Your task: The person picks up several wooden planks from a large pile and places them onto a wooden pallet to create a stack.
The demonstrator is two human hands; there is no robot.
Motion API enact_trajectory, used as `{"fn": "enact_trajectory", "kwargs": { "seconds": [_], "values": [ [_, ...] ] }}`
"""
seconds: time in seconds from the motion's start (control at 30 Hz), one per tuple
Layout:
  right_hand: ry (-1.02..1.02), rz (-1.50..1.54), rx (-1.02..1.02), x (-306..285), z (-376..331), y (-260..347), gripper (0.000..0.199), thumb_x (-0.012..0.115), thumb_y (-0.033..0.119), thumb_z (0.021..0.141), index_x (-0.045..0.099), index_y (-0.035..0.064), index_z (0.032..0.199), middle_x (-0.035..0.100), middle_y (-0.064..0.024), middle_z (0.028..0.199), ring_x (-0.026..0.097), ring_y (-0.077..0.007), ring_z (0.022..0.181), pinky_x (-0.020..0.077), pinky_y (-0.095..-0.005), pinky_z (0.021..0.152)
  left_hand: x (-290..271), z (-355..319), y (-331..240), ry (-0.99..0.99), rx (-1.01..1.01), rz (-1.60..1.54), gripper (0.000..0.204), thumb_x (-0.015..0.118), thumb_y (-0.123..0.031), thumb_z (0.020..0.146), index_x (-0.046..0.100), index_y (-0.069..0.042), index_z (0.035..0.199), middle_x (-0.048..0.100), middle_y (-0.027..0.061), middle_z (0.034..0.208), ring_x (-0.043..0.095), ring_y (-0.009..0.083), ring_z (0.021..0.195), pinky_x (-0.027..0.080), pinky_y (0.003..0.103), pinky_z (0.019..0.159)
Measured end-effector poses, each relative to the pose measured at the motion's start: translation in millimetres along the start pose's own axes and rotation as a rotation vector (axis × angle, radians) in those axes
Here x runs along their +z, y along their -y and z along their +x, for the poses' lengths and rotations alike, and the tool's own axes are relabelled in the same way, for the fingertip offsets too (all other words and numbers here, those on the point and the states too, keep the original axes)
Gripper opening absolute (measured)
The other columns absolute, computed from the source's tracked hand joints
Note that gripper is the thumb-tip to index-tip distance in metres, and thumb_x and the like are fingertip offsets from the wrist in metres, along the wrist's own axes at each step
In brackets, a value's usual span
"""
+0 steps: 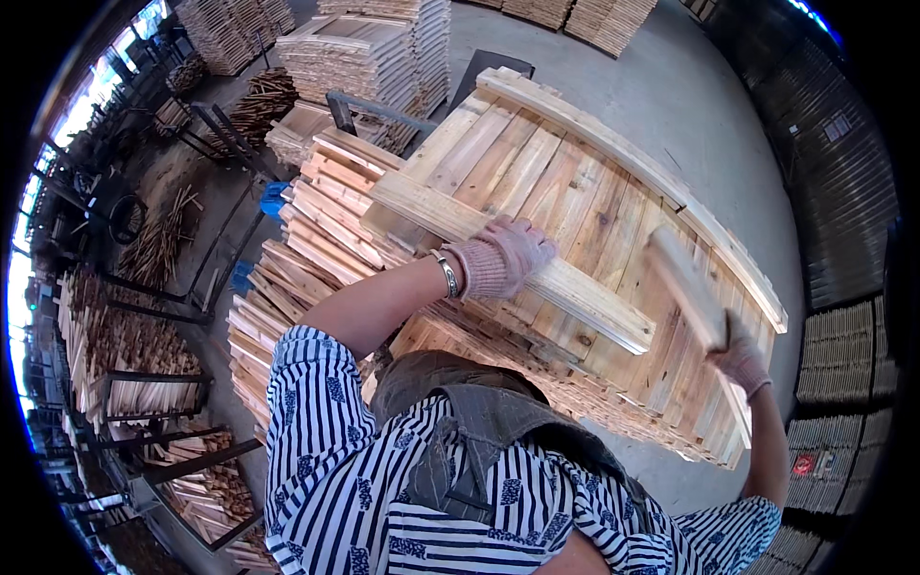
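My left hand (503,257), in a pale knitted glove, is closed over a few long wooden slats (589,309) lying together across the near side of a wide stack of boards (585,206). At the right, my right hand (741,359), also gloved, grips the near end of a wooden board (685,287). That board is smeared by motion and slants up and away over the stack; I cannot tell whether it touches the planks below. Another row of pale slats (594,139) runs along the stack's far edge.
Loose slats (331,211) fill a metal rack (254,158) left of the stack. Tall piles of boards (364,62) stand behind it. More wood in a frame (134,355) lies at the far left. Bundled slats (843,355) line the corrugated wall (815,144) at the right.
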State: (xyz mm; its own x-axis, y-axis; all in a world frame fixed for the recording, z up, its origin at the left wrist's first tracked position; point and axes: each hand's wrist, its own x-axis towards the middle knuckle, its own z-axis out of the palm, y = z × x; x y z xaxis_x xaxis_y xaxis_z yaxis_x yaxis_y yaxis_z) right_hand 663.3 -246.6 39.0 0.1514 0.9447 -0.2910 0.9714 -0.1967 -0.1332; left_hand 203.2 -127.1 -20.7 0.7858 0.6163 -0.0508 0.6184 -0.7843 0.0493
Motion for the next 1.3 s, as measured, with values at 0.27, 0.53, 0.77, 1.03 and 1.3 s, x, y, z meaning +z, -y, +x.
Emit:
{"fn": "enact_trajectory", "kwargs": {
  "seconds": [0.27,0.53,0.77,1.03,1.3],
  "values": [
    [0.036,-0.046,0.031,8.3,-16.8,-24.2,0.078,0.077,0.024,0.073,0.046,0.0008,0.141,0.061,-0.0284,0.127,0.060,-0.0435,0.118,0.0475,-0.0476,0.099,3.4,-8.9,3.2,-0.076,0.077,-0.125,0.037,0.069,-0.012,0.078,0.057,-0.003,0.112,0.063,0.0185,0.102,0.061,0.0371,0.102,0.048,0.048,0.095],
    [0.069,-0.267,0.000,23.8,-89.9,-61.9,0.065,0.081,0.012,0.074,0.053,0.0090,0.132,0.062,-0.0178,0.127,0.058,-0.0370,0.122,0.0477,-0.0438,0.103,2.2,-5.9,-7.3,0.038,0.002,-0.001,0.070,0.080,-0.015,0.071,0.050,-0.004,0.133,0.057,0.0159,0.121,0.053,0.0342,0.117,0.044,0.045,0.102],
    [0.145,-0.206,0.043,35.3,-82.0,-51.5,0.068,0.082,0.016,0.075,0.052,0.0097,0.135,0.061,-0.0168,0.124,0.056,-0.0369,0.123,0.0467,-0.0452,0.103,0.9,-12.5,1.1,0.010,0.017,-0.014,0.074,0.082,-0.014,0.069,0.049,-0.004,0.134,0.055,0.0151,0.118,0.053,0.0353,0.114,0.043,0.045,0.102],
    [0.177,-0.322,0.031,42.0,-69.0,-37.1,0.060,0.079,0.018,0.078,0.053,0.0082,0.131,0.061,-0.0148,0.128,0.056,-0.0350,0.125,0.0468,-0.0431,0.106,-5.3,-12.7,-11.1,0.087,-0.034,0.003,0.075,0.082,-0.016,0.070,0.048,-0.003,0.136,0.055,0.0168,0.122,0.052,0.0365,0.114,0.042,0.047,0.102],
    [-0.079,0.283,-0.095,-19.1,-78.3,-39.9,0.089,0.091,0.015,0.063,0.049,0.0019,0.141,0.064,-0.0142,0.130,0.059,-0.0267,0.123,0.0476,-0.0351,0.106,-2.9,-10.7,-3.3,0.041,0.015,-0.150,0.078,0.084,-0.023,0.071,0.049,-0.002,0.137,0.056,0.0181,0.125,0.051,0.0355,0.123,0.041,0.047,0.106]
  ]
}}
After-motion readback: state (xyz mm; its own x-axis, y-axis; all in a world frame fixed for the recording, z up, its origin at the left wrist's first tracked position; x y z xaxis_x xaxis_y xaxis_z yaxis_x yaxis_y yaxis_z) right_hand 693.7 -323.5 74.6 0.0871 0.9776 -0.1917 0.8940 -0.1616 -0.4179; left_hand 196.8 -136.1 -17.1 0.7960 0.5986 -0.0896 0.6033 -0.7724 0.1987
